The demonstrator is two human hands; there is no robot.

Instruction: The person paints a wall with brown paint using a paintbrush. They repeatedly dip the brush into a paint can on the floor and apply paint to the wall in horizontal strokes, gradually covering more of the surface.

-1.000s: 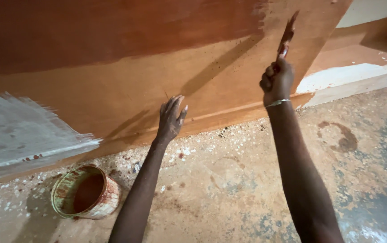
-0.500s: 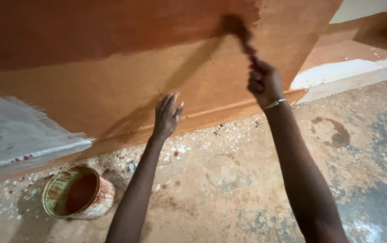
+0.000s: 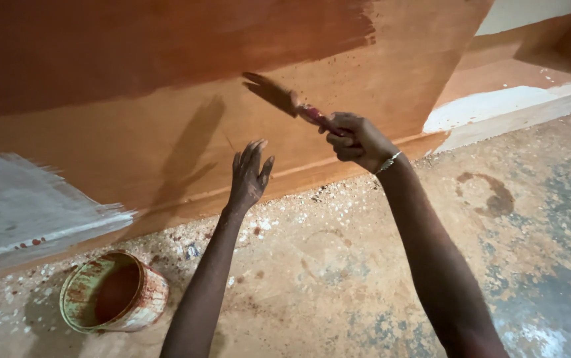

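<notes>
Brown-painted wall [image 3: 133, 59] fills the upper view, its top cut off. Right hand [image 3: 358, 140] grips a paintbrush [image 3: 285, 101] whose blurred bristles touch the wall; left hand [image 3: 249, 176] rests spread-fingered against it. Paint can [image 3: 114, 292] sits on the speckled floor [image 3: 338, 265].

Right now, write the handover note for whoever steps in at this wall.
Right hand: fingers closed on the paintbrush, bristles on the wall.
Left hand: empty, fingers spread, at or close to the wall's lower part.
Paint can: open on the floor, lower left.
Done: dark brown coat across the wall's top.
Left: the lighter band below and the grey patch at left.
</notes>
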